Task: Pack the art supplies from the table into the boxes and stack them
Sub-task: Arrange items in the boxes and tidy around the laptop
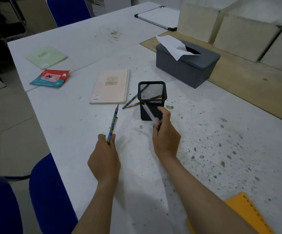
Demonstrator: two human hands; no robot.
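A black mesh pen holder [152, 98] stands on the white table [221, 149]; the right hand [164, 135] pinches a translucent pen [149, 113] just in front of it. Left of the holder, the left hand [105, 159] grips a patterned pencil [113, 123], two more pencils [130, 101] touch the holder's left side, and a spiral notebook [110, 86] lies beyond them.

Mid-frame: left hand [104, 159] gripping a patterned pencil [113, 123], tip up toward a spiral notebook [110, 86]. Right hand [164, 135] holding a clear pen [149, 114] against a black mesh pen holder [152, 98]. Two more pencils [130, 102] flat beside the holder's left. Grey tissue box [187, 65] upper right; wet-wipe pack [50, 77] and green booklet [46, 57] upper left.
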